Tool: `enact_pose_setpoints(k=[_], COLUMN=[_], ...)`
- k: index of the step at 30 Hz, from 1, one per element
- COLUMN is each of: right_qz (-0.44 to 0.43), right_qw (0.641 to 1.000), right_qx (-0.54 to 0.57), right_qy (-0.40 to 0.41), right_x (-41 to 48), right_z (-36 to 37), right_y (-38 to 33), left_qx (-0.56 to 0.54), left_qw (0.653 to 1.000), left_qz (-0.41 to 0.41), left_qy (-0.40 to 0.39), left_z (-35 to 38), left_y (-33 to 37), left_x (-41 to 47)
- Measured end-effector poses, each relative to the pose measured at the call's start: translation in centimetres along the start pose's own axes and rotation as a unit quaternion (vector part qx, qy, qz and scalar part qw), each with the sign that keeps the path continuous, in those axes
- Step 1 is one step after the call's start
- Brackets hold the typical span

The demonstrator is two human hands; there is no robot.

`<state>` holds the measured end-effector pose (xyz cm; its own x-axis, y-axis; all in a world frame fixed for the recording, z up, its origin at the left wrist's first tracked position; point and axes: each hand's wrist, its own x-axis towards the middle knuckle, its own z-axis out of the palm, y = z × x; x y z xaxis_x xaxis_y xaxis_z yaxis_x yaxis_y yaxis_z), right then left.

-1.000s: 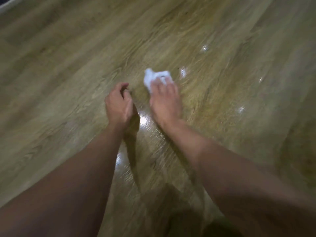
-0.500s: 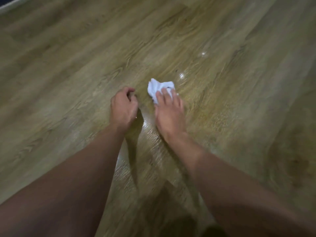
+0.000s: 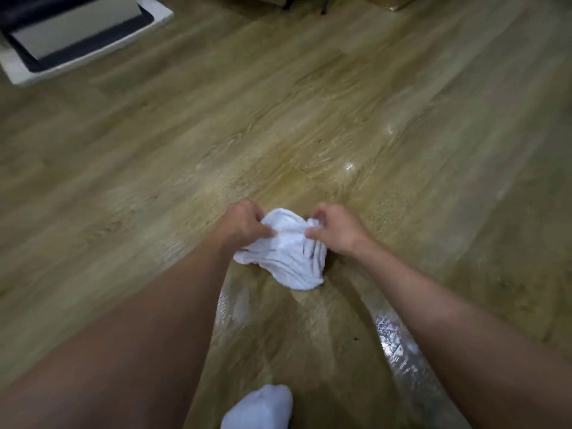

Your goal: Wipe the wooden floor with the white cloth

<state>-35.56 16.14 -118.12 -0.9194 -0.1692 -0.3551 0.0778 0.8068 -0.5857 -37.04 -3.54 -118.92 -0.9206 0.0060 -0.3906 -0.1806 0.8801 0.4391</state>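
Observation:
The white cloth (image 3: 286,252) is bunched and creased between both hands, low over the wooden floor (image 3: 309,125), its lower edge near the boards. My left hand (image 3: 244,224) grips its left upper corner with curled fingers. My right hand (image 3: 334,229) pinches its right upper corner. Wet, shiny streaks (image 3: 393,339) lie on the floor nearer to me than the cloth.
A white and dark piece of furniture base (image 3: 71,35) stands at the far left. Thin dark legs (image 3: 288,3) show at the top edge. My foot in a white sock (image 3: 263,407) is at the bottom centre.
Before, my right hand pressed the crumpled cloth flat on the floor and my left hand rested beside it. Now both hands hold the cloth by its corners, partly spread, and the view has tilted up.

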Motion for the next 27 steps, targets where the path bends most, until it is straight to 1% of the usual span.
enact_pose_setpoints(k=[1, 2, 4, 5, 6, 7, 8, 9, 10, 11, 12, 13, 14, 16, 17, 18, 19, 20, 21, 22, 23, 24, 25, 26, 27], right_qz=[0.019, 0.031, 0.052, 0.050, 0.038, 0.016, -0.013, -0.044, -0.072, -0.092, -0.106, -0.118, -0.126, -0.133, -0.131, -0.125, -0.117, -0.101, -0.082, -0.062, -0.044, -0.028, -0.015, -0.010, -0.007], right_qw=[0.997, 0.986, 0.940, 0.922, 0.919, 0.924, 0.927, 0.920, 0.907, 0.890, 0.880, 0.885, 0.907, 0.967, 0.985, 0.992, 0.987, 0.978, 0.969, 0.964, 0.964, 0.971, 0.980, 0.989, 0.995], right_qx=[0.078, 0.167, 0.336, 0.381, 0.386, 0.369, 0.357, 0.366, 0.392, 0.424, 0.441, 0.430, 0.383, 0.207, 0.106, 0.009, -0.075, -0.130, -0.151, -0.144, -0.115, -0.063, 0.000, 0.054, 0.074], right_qy=[0.003, 0.006, 0.029, 0.051, 0.076, 0.099, 0.119, 0.131, 0.135, 0.138, 0.139, 0.136, 0.124, 0.067, 0.020, -0.031, -0.082, -0.131, -0.177, -0.215, -0.235, -0.230, -0.197, -0.136, -0.065], right_x=[0.2, 0.1, -0.2, -0.4, -0.8, -1.2, -1.7, -2.1, -2.6, -3.0, -3.5, -4.1, -4.7, -5.7, -5.9, -5.9, -5.8, -5.8, -5.9, -6.2, -6.3, -6.2, -6.0, -5.5, -4.5], right_z=[-1.0, -2.4, -5.4, -7.0, -8.7, -10.3, -11.8, -13.1, -14.2, -15.0, -15.8, -16.2, -16.6, -16.4, -15.8, -14.8, -13.5, -12.2, -10.9, -9.8, -9.0, -8.4, -8.1, -7.8, -7.6], right_y=[-0.1, -0.3, 0.1, 0.3, 0.3, 0.1, -0.3, -1.0, -1.6, -2.1, -2.4, -2.5, -2.2, -0.8, 0.2, 1.2, 2.1, 2.9, 3.6, 4.3, 4.9, 5.4, 5.7, 6.0, 6.4], left_qx=[-0.030, -0.065, -0.155, -0.190, -0.203, -0.183, -0.140, -0.097, -0.067, -0.048, -0.034, -0.017, 0.008, 0.079, 0.122, 0.165, 0.205, 0.231, 0.241, 0.240, 0.226, 0.190, 0.133, 0.074, 0.030], left_qw=[0.999, 0.993, 0.967, 0.952, 0.944, 0.944, 0.944, 0.938, 0.924, 0.909, 0.900, 0.907, 0.927, 0.965, 0.973, 0.974, 0.970, 0.963, 0.958, 0.954, 0.956, 0.966, 0.980, 0.992, 0.998], left_qz=[0.009, 0.020, 0.028, 0.027, 0.026, 0.033, 0.047, 0.067, 0.089, 0.108, 0.120, 0.123, 0.120, 0.120, 0.123, 0.124, 0.127, 0.131, 0.129, 0.122, 0.115, 0.104, 0.092, 0.075, 0.055], left_qy=[0.037, 0.093, 0.201, 0.237, 0.259, 0.274, 0.294, 0.325, 0.366, 0.401, 0.418, 0.402, 0.356, 0.220, 0.155, 0.092, 0.028, -0.036, -0.092, -0.132, -0.149, -0.143, -0.114, -0.072, -0.025], left_z=[-0.7, -1.6, -3.8, -5.1, -6.2, -7.3, -8.2, -9.1, -9.9, -10.7, -11.4, -11.9, -11.9, -11.2, -10.1, -8.6, -6.9, -5.2, -3.7, -2.4, -1.4, -0.9, -0.6, -0.5, -0.5], left_y=[0.7, 1.5, 2.8, 3.4, 3.8, 4.3, 5.0, 5.7, 6.7, 7.6, 8.4, 9.0, 9.3, 8.8, 8.3, 7.8, 7.3, 7.0, 6.8, 6.7, 6.6, 6.3, 6.0, 5.7, 5.4], left_x=[-0.4, -0.8, -1.4, -1.8, -2.1, -2.4, -2.8, -3.3, -4.0, -4.6, -5.3, -6.1, -6.9, -7.8, -8.1, -8.2, -8.0, -7.7, -7.3, -6.9, -6.6, -6.1, -5.5, -5.0, -4.3])
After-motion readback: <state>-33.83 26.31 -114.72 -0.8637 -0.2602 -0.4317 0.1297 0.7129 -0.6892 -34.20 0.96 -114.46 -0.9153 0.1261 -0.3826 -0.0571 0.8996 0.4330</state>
